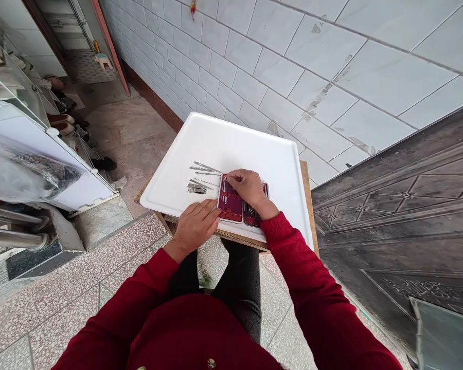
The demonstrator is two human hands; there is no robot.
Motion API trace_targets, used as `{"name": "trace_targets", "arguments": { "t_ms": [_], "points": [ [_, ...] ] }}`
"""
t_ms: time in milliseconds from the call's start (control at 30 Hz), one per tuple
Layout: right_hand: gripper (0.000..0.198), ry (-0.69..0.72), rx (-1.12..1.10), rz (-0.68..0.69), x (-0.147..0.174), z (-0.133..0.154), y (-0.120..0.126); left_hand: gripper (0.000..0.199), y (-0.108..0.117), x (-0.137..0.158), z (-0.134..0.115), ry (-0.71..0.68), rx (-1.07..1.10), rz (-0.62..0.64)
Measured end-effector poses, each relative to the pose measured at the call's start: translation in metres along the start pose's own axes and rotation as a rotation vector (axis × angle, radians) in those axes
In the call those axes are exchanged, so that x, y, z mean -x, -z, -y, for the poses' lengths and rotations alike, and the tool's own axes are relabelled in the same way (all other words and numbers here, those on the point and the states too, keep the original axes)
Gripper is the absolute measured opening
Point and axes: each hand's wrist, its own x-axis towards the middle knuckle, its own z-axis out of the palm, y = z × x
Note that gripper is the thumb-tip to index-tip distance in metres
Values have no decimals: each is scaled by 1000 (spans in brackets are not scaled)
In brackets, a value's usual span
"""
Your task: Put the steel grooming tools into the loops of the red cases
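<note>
A dark red manicure case (231, 213) lies unfolded on the white tabletop, with slim metal tools held in the loops of its left half. Over that half is my right hand (247, 186), thumb and fingertips pinched on the end of a thin metal manicure tool (224, 186) near the upper left corner. My left hand (197, 222) lies flat at the case's lower left edge, fingers stretched out. Loose on the table to the left are several slim metal tools (205, 168) and some nail clippers (196, 188). My right hand and wrist hide part of the case's right half.
The white tabletop (239, 139) has a raised rim and sits on a wooden frame (305, 180). Behind it runs a tiled wall (239, 51). A dark panelled door (401, 200) stands to the right, a shoe rack (67, 123) to the far left.
</note>
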Motion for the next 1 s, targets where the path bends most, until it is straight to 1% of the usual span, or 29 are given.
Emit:
{"name": "trace_targets", "arguments": {
  "t_ms": [200, 300, 433, 667, 833, 1000],
  "points": [
    [19, 26, 173, 26, -2, 7, 3, 25, 0, 2, 0, 5, 14, 22],
    [20, 13, 232, 26, -2, 8, 3, 26, -1, 2, 1, 4, 16, 31],
    [21, 1, 241, -3, 1, 7, 2, 27, -2, 3, 2, 11, 19, 56],
    [22, 23, 239, -36, 5, 6, 0, 29, -1, 3, 1, 38, 42, 86],
    [23, 38, 282, -11, 5, 9, 1, 27, -1, 4, 1, 27, 19, 76],
    [23, 47, 382, 33, 3, 15, 1, 25, -1, 4, 1, 8, 12, 40]
  ]
}}
